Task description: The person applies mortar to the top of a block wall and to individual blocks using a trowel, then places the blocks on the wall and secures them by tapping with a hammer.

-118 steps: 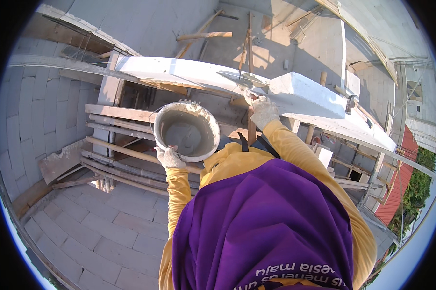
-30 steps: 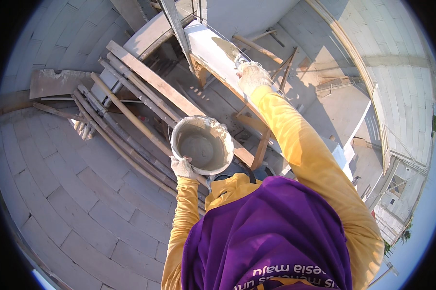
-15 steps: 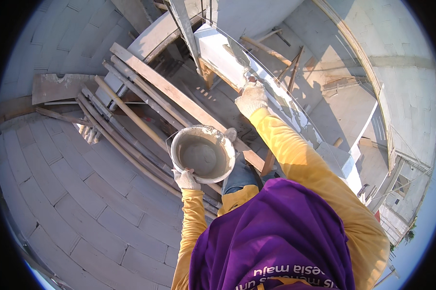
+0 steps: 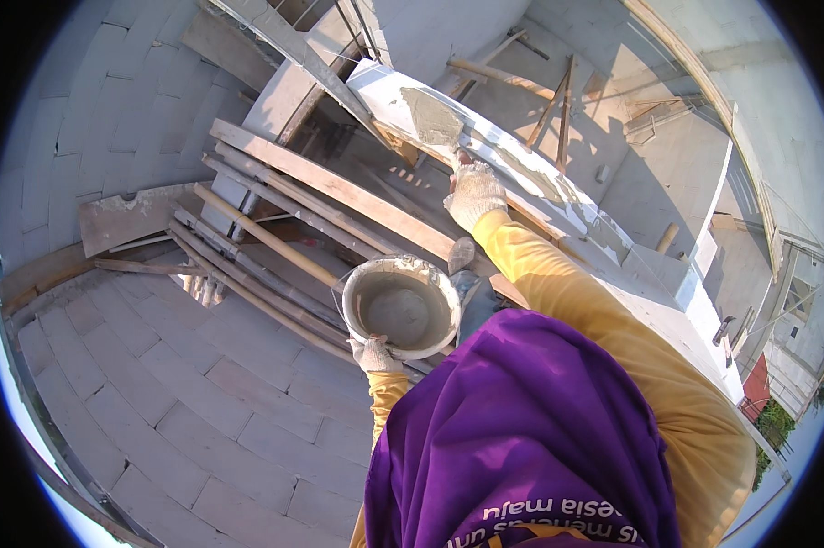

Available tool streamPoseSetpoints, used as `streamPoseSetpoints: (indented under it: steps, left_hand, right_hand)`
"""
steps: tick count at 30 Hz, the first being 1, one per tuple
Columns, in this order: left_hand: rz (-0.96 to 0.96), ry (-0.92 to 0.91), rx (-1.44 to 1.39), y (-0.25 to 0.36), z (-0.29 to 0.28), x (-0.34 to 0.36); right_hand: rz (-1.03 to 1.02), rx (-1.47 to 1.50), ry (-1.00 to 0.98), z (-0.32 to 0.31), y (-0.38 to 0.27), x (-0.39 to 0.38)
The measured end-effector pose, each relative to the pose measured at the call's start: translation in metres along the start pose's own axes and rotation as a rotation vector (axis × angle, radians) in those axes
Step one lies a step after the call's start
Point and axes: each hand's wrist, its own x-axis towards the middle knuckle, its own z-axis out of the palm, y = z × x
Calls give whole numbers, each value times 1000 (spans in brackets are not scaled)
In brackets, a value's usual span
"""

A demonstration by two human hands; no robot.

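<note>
- The bucket [image 4: 349, 309] sits low in the middle of the view, beside the timber plank [image 4: 330, 179] and poles [image 4: 264, 239]; what bears its weight underneath is hidden.
- The left hand [image 4: 373, 353] is gripped on the bucket's near-left rim; the right hand [image 4: 477, 194] is curled around what seems to be a trowel [image 4: 449, 136], its handle mostly covered.
- The bucket looks stiff-walled and probably heavy low down, since grey mortar [image 4: 412, 315] lies in it; a one-sided grip would likely let it tip.
- Its rim is crusted, so bare skin might find it rough; the knitted gloves should help. Two opposite rim points would balance it best.
- The mortar looks soft and wet, likely to slump or slop if tilted.
- The trowel is presumably light and rigid, best held by the handle, its blade near the white wall top [image 4: 512, 163].
</note>
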Motion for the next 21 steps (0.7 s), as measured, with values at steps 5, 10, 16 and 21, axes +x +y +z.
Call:
streamPoseSetpoints:
  steps: [5,10,16,21]
  left_hand:
    - [22,-109,-30,4,15,0]
    - [64,-231,20,-1,23,6]
    - [112,-229,163,22,69,-20]
    - [65,-284,223,9,59,-10]
  right_hand:
    - [78,-99,-153,-30,31,-27]
    - [174,-43,-177,-50,84,-84]
    - [187,-174,-114,-47,164,-151]
    - [334,-185,-168,-60,213,-200]
